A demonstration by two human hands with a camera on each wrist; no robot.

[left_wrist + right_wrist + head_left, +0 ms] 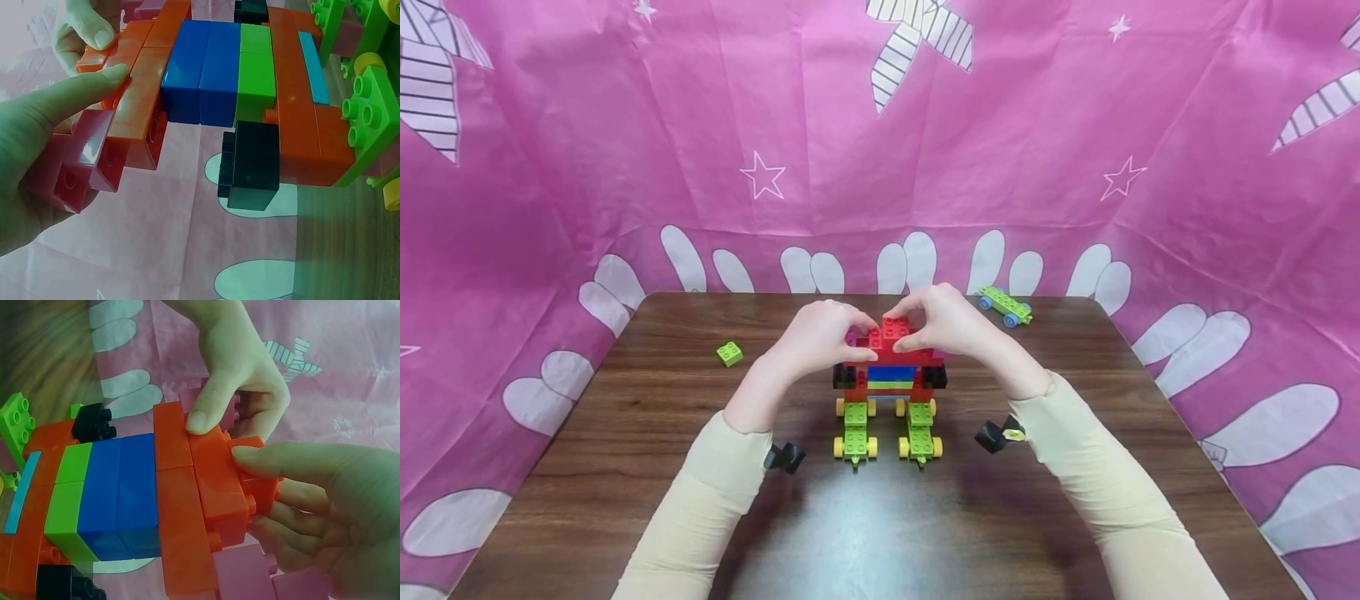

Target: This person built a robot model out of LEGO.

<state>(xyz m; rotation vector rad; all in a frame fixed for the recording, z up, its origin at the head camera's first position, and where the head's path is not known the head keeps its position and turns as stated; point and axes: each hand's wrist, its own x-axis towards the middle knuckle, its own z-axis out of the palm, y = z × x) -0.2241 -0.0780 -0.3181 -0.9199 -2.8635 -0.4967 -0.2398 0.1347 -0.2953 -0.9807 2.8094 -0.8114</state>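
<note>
A figure built of toy building bricks stands upright, with blue bricks (891, 373) and a lime brick (255, 81) in its middle. Two lime wheeled bases (856, 433) with yellow wheels carry it, and black bricks (255, 165) stick out at its sides. My left hand (822, 337) grips its upper left part, thumb on the red bricks (140, 94) and fingers behind, by the pink bricks (94, 147). At the top my right hand (946, 318) pinches a small red brick (259, 490), thumb in front and fingers behind. That brick touches the red bricks below it.
A loose lime brick (729, 353) lies on the brown table (625, 433) to the left. Toward the back right stands a lime wheeled base (1006, 307) with blue wheels. A pink patterned cloth (850, 150) hangs behind the table and at its sides.
</note>
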